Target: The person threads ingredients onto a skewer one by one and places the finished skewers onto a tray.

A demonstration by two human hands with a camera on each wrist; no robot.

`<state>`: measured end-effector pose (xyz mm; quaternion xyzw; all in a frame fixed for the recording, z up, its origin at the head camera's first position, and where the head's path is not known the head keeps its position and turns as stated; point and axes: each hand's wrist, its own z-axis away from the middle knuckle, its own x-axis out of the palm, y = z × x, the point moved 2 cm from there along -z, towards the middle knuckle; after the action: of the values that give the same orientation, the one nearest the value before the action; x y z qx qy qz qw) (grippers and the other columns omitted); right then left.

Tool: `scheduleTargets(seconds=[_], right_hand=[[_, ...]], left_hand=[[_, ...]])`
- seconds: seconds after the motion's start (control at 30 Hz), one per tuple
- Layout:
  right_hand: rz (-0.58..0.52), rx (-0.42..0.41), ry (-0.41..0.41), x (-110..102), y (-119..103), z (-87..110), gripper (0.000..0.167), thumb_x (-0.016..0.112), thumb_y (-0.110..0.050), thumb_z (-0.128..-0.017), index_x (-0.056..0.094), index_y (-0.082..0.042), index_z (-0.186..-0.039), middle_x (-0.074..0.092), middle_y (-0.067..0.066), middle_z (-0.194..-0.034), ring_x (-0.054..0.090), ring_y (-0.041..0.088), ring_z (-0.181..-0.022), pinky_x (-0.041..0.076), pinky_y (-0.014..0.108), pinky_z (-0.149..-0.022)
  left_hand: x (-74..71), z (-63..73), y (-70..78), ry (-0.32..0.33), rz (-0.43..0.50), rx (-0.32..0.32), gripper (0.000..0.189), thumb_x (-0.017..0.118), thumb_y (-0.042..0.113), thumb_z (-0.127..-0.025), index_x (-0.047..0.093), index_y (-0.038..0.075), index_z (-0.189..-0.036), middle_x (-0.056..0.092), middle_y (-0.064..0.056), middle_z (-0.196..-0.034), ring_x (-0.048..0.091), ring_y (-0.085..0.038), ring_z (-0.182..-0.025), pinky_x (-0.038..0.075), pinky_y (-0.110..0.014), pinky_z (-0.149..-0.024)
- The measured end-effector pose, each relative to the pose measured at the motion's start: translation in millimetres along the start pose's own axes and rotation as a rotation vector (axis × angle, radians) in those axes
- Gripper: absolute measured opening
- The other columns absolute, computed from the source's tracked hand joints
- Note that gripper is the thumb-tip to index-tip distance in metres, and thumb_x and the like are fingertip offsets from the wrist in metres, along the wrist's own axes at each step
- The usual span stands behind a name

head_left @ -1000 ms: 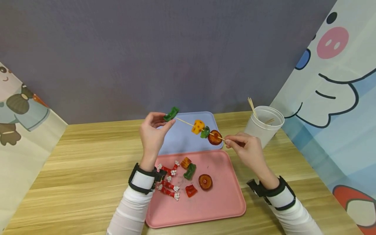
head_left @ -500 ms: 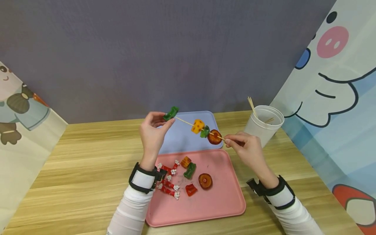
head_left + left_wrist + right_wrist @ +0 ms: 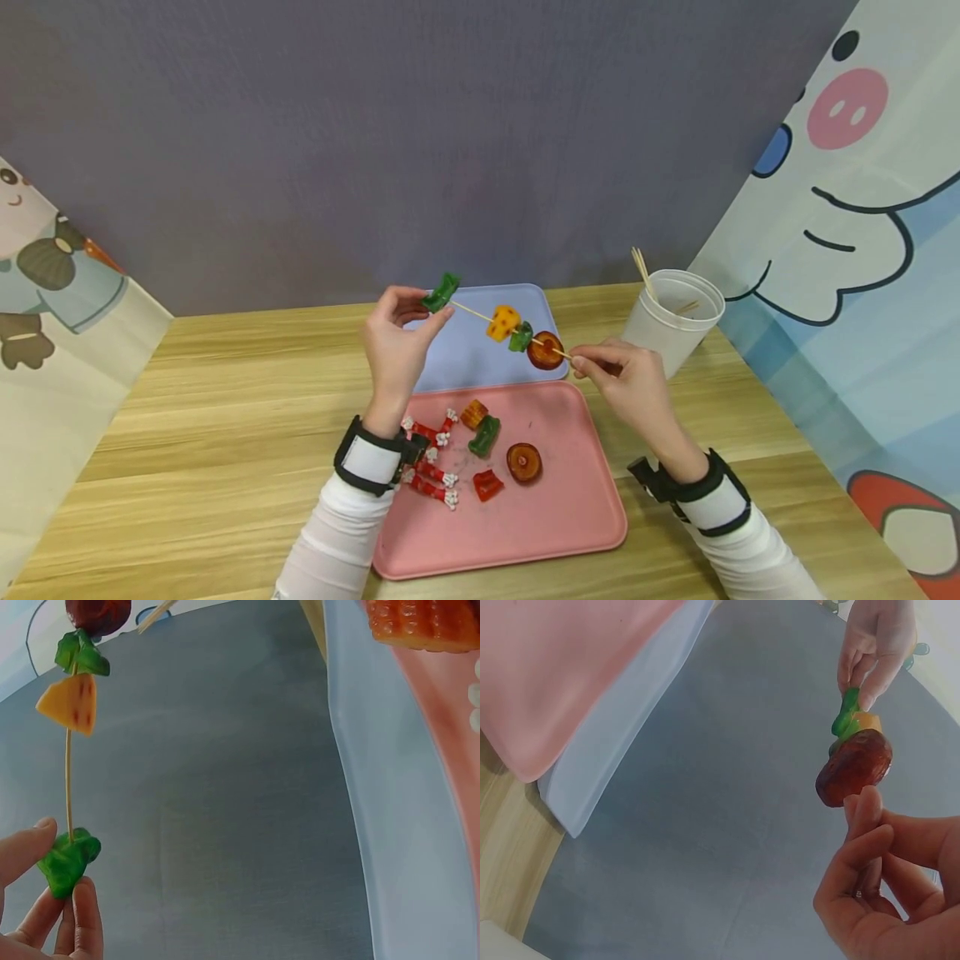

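My left hand (image 3: pixel 397 342) pinches a green pepper piece (image 3: pixel 66 864) between thumb and fingers, right at the tip of a thin bamboo skewer (image 3: pixel 68 776). The skewer's other end is pinched by my right hand (image 3: pixel 626 375). Threaded along it are a yellow spotted wedge (image 3: pixel 503 323), a second green pepper piece (image 3: pixel 521 337) and a brown mushroom cap (image 3: pixel 546 350), which sits nearest the right fingers. The skewer slants over the blue tray (image 3: pixel 450 358), clear of the table. In the right wrist view the mushroom cap partly covers the other pieces.
In front lies a pink tray (image 3: pixel 555 517) with a mushroom cap (image 3: pixel 524 463), a green piece (image 3: pixel 484 437), a red piece (image 3: pixel 487 485), an orange-brown ridged piece (image 3: pixel 474 414) and several red-and-white sticks (image 3: pixel 431 492). A white tub (image 3: pixel 667 325) of skewers stands at right.
My left hand and its green pepper piece have shifted slightly to the right. The skewer and right hand have moved a touch left. The trays and loose pieces stay put.
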<state>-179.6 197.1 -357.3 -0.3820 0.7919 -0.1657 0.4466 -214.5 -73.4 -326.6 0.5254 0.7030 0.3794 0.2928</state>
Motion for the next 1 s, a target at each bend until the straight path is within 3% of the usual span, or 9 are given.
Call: scheduleTargets(seconds=[0.1,0.53,1.0], right_hand=[[0.006,-0.007,0.001,1.0,-0.6,0.6,0.008,0.074,-0.004,-0.079,0.076,-0.007,-0.087,0.068,-0.001,-0.069,0.061,0.004,-0.061,0.045,0.013,-0.053],[-0.001,-0.008,-0.005,4.0,-0.2,2.2,0.009,0.074,-0.003,-0.079,0.076,-0.006,-0.087,0.068,-0.002,-0.070,0.060,0.004,-0.061,0.046,0.013,-0.055],[0.020,-0.002,-0.009,5.5,-1.1,3.5,0.009,0.075,-0.004,-0.079,0.076,-0.006,-0.087,0.068,-0.002,-0.070,0.060,0.005,-0.060,0.045,0.013,-0.054]], left_hand=[[1.3,0.9,0.7,0.015,-0.002,0.021,0.031,0.078,-0.004,-0.073,0.060,-0.015,-0.096,0.064,-0.029,-0.095,0.063,-0.040,-0.080,0.052,-0.052,-0.078],[8.5,7.5,1.4,0.017,-0.076,0.086,0.027,0.080,-0.001,-0.071,0.063,-0.012,-0.090,0.064,-0.026,-0.088,0.064,-0.040,-0.077,0.054,-0.047,-0.073],[14.7,9.9,-3.2,0.029,-0.094,0.092,0.027,0.080,-0.002,-0.070,0.063,-0.011,-0.090,0.065,-0.026,-0.088,0.064,-0.037,-0.076,0.054,-0.049,-0.073]])
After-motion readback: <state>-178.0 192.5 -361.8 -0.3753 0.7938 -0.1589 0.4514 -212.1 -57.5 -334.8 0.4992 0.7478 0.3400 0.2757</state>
